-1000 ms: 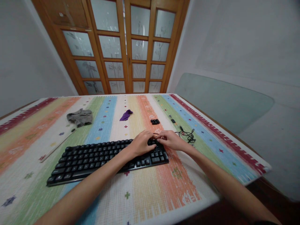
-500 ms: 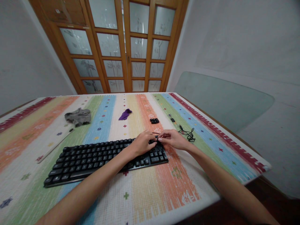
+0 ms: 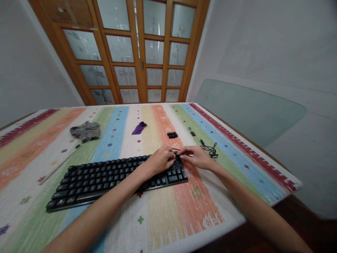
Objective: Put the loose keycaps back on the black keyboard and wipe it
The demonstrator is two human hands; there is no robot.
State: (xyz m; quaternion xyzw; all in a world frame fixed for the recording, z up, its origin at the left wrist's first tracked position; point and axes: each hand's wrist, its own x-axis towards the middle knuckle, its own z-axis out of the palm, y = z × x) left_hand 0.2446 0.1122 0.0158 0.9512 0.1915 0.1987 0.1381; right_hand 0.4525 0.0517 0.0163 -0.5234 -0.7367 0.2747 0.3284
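Note:
A black keyboard (image 3: 100, 179) lies at a slant across the striped tablecloth. Over its upper right corner is my left hand (image 3: 161, 161), fingers bent and closed together by the keys there. My right hand (image 3: 197, 157) meets it from the right, thumb and forefinger pinched at the same corner. A thin reddish stick-like piece (image 3: 176, 149) shows between the two hands; what each hand grips is too small to make out. Just beyond them sits a small group of loose black keycaps (image 3: 172, 135).
A coiled black cable (image 3: 210, 150) and a small black piece (image 3: 193, 134) lie to the right. Farther back are a purple cloth (image 3: 139, 128) and a crumpled grey cloth (image 3: 85, 131). A long thin pale stick with a dark tip (image 3: 59, 165) rests left of the keyboard.
The view has shifted slightly, so everything sits a little farther left. Both hands stay at the keyboard's upper right corner, with only slight finger movement.

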